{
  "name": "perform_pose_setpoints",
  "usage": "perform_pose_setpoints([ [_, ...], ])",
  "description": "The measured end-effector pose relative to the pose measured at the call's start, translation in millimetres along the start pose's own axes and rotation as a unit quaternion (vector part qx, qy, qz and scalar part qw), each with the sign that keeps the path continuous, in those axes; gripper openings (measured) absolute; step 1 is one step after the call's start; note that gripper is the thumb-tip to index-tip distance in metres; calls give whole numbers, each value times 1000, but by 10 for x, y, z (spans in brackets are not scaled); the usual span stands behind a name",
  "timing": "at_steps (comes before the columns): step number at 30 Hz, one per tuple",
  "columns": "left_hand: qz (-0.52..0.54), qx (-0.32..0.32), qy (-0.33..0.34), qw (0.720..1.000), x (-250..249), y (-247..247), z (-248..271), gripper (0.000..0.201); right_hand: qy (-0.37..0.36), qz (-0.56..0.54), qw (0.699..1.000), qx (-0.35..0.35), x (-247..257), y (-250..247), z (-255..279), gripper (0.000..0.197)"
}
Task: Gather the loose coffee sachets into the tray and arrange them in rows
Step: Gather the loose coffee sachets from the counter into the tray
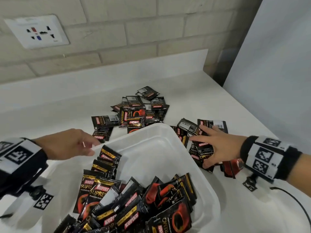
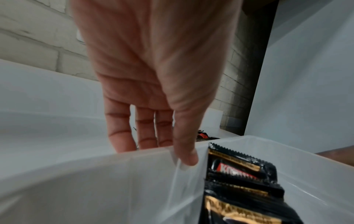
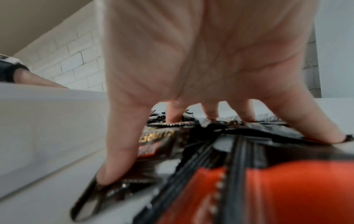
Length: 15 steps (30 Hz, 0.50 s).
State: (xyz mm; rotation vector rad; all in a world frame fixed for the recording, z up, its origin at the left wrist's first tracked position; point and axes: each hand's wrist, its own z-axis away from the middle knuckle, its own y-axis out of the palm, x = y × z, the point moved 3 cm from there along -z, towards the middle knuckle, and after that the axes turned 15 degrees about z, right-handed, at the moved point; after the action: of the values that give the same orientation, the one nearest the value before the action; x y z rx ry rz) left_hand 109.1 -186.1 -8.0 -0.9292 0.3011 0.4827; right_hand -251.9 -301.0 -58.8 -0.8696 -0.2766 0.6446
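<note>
Many black-and-red foil coffee sachets (image 1: 134, 204) are lying jumbled in the near end of the white translucent plastic tray (image 1: 161, 147), with one short row of sachets (image 1: 106, 163) standing on edge along the tray's left wall. The tray is sitting on the white countertop (image 1: 50, 105), its far half holding nothing.

The left hand (image 1: 67, 145) is gripping the tray's left rim. In the left wrist view, the thumb (image 2: 186, 154) is pressing on the inner face of the wall while the fingers (image 2: 122, 136) are reaching down the outer face, so the rim is being pinched between them. The standing row of sachets (image 2: 241, 181) is sitting just beside the thumb.

The right hand (image 1: 217, 145) is resting flat, fingers spread and nearly straight, on a loose cluster of sachets (image 1: 200, 148) lying on the countertop just beside the tray's right wall. In the right wrist view, the fingertips (image 3: 116, 171) are pressing down on the cluster of sachets (image 3: 191, 144); nothing is being lifted or enclosed by the hand.

Further back, a second pile of loose sachets (image 1: 134, 111) is lying on the countertop beyond the tray's far corner, apart from both hands.

At the rear, a white wall socket plate (image 1: 37, 31) is mounted on the pale brick wall (image 1: 143, 31).
</note>
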Motion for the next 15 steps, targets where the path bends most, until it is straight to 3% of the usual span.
perform_pose_setpoints([
  [1,1,0,-10,1000,-48,5,19,25,2,1,1000,-1,19,-7,0,94],
  [2,3,-4,-6,1000,-66,2,9,12,3,2,1000,-2,36,-13,-1,94],
  [8,43,-3,-12,999,-76,-12,-52,14,-13,-24,1000,-9,21,-100,50,86],
  [9,55,-6,-2,998,-100,-34,-37,28,-28,-40,999,-17,10,-150,82,81],
  [11,83,-33,19,996,-82,-133,-52,75,-59,-77,995,-35,-8,-274,164,68],
  [12,89,-55,23,994,-65,-196,-61,87,-68,-96,992,-41,-19,-343,212,62],
  [15,116,-127,47,984,-78,-387,-49,85,-54,-174,980,-80,-166,-539,290,43],
])
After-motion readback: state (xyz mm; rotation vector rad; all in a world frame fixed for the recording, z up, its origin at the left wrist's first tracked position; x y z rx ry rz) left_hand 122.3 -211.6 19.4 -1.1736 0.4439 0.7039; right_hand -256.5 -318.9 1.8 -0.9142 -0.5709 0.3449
